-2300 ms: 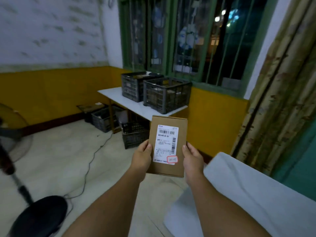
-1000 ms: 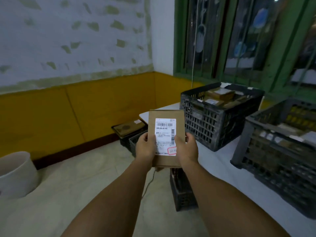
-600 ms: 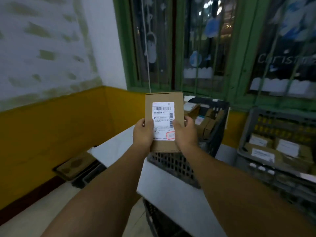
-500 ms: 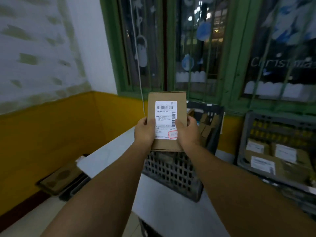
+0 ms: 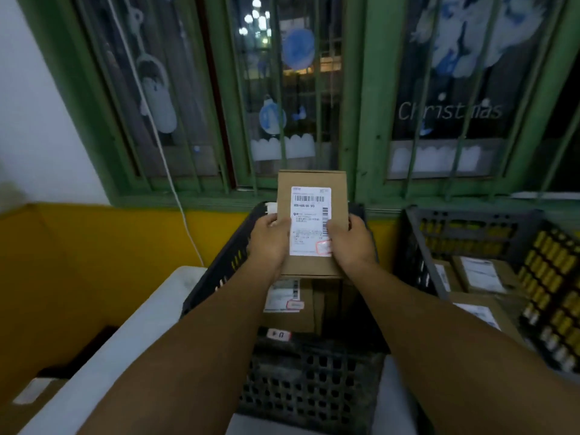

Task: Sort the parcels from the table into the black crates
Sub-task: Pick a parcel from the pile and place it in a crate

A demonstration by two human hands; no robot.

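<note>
A person held a small cardboard parcel (image 5: 312, 224) upright in both hands, directly above the open top of a black crate (image 5: 310, 381) on a white table (image 5: 125, 337). The left hand (image 5: 269, 238) gripped the parcel's left edge, thumb curled over the front; the right hand (image 5: 351, 241) gripped the right edge the same way, its thumb overlapping the white shipping label (image 5: 310, 219) (barcode facing the viewer, a red stamp at the label's lower corner). The parcel had not yet been released and touched nothing but the hands.

Inside that crate, below the held parcel, at least one other labelled brown parcel (image 5: 287, 304) already lay. A second black crate (image 5: 489, 246), to the right of the first, held several more labelled boxes (image 5: 480, 274). Behind the first crate stood a green-framed barred window (image 5: 282, 89).

Judging from this, sorting was well under way: both crates were partly filled, and this parcel was a moment from being placed. How many parcels remained to be sorted could not be told from this view.
</note>
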